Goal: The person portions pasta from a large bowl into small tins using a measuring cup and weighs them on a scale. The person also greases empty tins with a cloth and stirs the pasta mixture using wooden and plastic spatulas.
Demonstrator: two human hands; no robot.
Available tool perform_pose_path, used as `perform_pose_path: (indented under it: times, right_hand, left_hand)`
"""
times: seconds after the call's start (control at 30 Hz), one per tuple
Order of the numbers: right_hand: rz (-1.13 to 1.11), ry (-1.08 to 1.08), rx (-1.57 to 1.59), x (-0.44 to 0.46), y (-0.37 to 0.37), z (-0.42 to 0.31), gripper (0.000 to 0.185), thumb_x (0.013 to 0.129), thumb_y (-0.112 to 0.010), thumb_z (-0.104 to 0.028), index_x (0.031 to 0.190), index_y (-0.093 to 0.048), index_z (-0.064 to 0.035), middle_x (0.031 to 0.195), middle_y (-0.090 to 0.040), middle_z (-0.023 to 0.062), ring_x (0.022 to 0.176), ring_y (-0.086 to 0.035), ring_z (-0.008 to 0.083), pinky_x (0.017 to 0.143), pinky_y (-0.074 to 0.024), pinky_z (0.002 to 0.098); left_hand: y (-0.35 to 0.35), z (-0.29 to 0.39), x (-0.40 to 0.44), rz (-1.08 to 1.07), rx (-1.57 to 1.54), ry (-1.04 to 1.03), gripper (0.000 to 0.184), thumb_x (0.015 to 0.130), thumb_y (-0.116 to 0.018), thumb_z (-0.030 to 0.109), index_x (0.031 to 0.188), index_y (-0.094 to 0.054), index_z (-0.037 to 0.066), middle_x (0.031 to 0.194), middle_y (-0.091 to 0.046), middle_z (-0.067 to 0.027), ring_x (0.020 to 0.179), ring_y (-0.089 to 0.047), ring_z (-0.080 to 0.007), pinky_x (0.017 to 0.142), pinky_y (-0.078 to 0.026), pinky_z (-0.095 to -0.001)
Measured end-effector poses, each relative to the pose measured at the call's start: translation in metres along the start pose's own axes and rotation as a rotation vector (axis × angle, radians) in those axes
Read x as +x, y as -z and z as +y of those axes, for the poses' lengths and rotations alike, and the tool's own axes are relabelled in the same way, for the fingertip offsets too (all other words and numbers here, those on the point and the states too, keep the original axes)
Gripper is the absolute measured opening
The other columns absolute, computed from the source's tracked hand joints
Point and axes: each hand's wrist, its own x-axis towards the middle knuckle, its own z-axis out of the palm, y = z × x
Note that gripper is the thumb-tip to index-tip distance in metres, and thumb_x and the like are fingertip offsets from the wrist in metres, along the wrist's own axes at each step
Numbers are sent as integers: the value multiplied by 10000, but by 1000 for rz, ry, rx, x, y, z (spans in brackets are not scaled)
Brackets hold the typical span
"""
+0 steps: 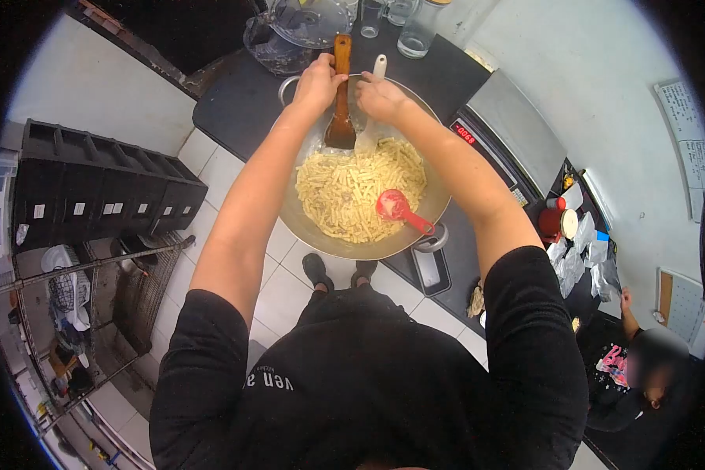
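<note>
A wide metal pan (290, 211) full of short pale pasta (352, 188) sits on the dark counter. My left hand (317, 84) is closed on the handle of a brown wooden spatula (341, 129), whose blade points down to the far edge of the pasta. Beside it, my right hand (380, 100) grips a spatula with a white handle (380, 66); its pale blade reaches down by the wooden one. A red scoop (395, 206) lies on the pasta at the near right, touched by neither hand.
Behind the pan stand a clear plastic container (309, 23) and a glass jar (417, 35). To the right is a scale (493, 157) with a red display. Another person (634, 376) is at the far right. Black bins (94, 188) and a wire rack (94, 274) stand left.
</note>
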Motion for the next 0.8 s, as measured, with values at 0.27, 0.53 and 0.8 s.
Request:
perform_pose_path:
  times: [0.27,0.53,0.8]
  right_hand:
    - [575,-528,339,-102,54,5,295,711,-598,-99,990,-692,-90,956,-658,60,919,-603,254,819,-485,370]
    - [-389,-1414,976,-329,16,-228,619,801,-664,-481,1144,-554,22,1073,-618,263,959,-614,403,825,-484,452]
    - [264,-2068,1437,-334,-37,-402,421,879,-626,-124,1213,-499,99,843,-659,171,533,-650,209,461,-523,320]
  left_hand:
    - [17,-15,-29,310,129,-255,487,798,-728,193,1225,-544,49,1043,-601,-142,874,-620,-263,797,-508,-347]
    - [40,-25,-167,402,-73,-207,414,850,-666,132,1215,-519,4,1179,-527,-180,1089,-509,-323,927,-414,-398]
    - [30,-3,-211,317,-106,-412,266,882,-622,94,1123,-554,6,1176,-525,-164,1132,-480,-313,987,-363,-405]
